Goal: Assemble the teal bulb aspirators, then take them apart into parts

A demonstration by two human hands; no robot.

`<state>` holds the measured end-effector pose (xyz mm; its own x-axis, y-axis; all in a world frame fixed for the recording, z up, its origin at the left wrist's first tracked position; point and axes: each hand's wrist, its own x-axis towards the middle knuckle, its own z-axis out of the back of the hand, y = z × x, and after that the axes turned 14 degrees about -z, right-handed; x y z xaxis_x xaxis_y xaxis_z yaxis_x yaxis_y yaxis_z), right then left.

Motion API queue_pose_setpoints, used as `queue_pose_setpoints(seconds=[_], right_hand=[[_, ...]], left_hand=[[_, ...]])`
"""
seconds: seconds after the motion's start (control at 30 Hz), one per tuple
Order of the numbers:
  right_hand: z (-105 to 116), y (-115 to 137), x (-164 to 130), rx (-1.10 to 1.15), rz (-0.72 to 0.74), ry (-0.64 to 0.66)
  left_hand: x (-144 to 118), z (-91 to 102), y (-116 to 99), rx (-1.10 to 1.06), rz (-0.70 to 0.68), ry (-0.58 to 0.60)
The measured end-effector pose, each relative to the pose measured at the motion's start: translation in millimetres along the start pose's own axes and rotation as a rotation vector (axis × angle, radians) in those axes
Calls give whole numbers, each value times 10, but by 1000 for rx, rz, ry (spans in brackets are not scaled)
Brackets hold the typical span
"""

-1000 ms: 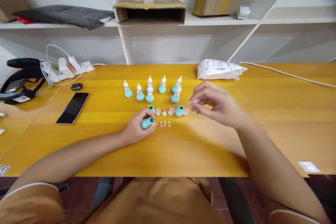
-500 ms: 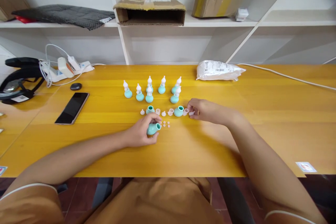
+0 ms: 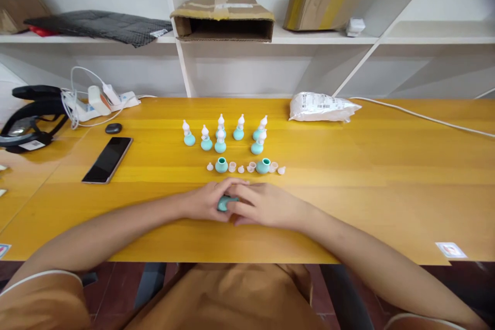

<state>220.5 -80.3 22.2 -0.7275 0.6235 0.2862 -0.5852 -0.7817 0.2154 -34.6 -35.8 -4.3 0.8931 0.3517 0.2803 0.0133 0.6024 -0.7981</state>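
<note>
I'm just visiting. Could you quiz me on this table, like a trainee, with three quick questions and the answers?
1. How many white-topped teal gourds stand behind the front row of loose parts?
2. True or false: the phone lies to the left of those gourds.
3. The left fingers hold: a) a cardboard box; b) a teal piece; c) a cable.

Key: 1. Seven. 2. True. 3. b.

Bright, even indoor light; a pale sheen on the desk [image 3: 386, 165] right of the fingers [image 3: 244, 210], with soft shadow close beneath them; shelf compartments [image 3: 247, 69] well beyond the fingers greyer, the floor [image 3: 104, 289] below them dim; wide-angle stretching toward the edges; pale pieces [image 3: 251, 167] just past the fingers lack fine detail.
</note>
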Motion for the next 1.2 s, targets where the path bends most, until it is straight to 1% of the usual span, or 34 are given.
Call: queue_pose_setpoints(seconds=[0.03,0.1,0.17,0.23,0.3,0.37,0.4,0.47,0.5,0.53,0.57,0.6,0.63,0.7,0.77,0.83,0.87,0.97,1.1,1.2], right_hand=[[-78,58,12,-16,3,5],[-148,105,9,36,-30,5],[-127,89,-7,108,-61,5],[-45,47,-15,195,-51,5],[90,-12,-18,359,-46,0],[287,-100,-40,549,-86,-35],[407,-161,-67,591,-125,-84],[669,-321,-164,590,-209,-199],[798,-418,-230,576,-282,-251],[914,-522,-304,547,-377,-268],[1012,-631,-381,478,-493,-215],[1083,-738,-453,375,-613,-127],[1124,-841,-517,267,-729,-68],[1118,-1013,-597,113,-936,50],[1033,-1124,-608,48,-1065,190],[937,-1169,-572,47,-1104,306],[904,-1171,-549,58,-1089,335],[883,-1133,-504,89,-1038,342],[911,-1075,-499,99,-1056,353],[887,-1054,-482,119,-1041,359]], left_hand=[[4,18,-6,-26,26,20],[19,54,-19,-111,70,54],[39,81,-34,-231,95,70],[53,89,-46,-362,107,85],[57,74,-50,-499,124,113],[52,43,-47,-590,138,149],[48,27,-43,-597,133,161],[40,4,-33,-535,101,174],[36,-1,-28,-482,83,173],[33,-3,-23,-433,66,171],[31,-2,-20,-393,53,172],[29,0,-19,-363,42,172],[28,3,-19,-341,30,172],[25,6,-24,-312,9,171],[22,7,-33,-291,-1,169],[20,10,-44,-267,-2,165],[20,12,-50,-255,-2,164],[25,20,-61,-230,-5,169],[34,25,-66,-221,-15,174],[37,32,-69,-213,-11,179]])
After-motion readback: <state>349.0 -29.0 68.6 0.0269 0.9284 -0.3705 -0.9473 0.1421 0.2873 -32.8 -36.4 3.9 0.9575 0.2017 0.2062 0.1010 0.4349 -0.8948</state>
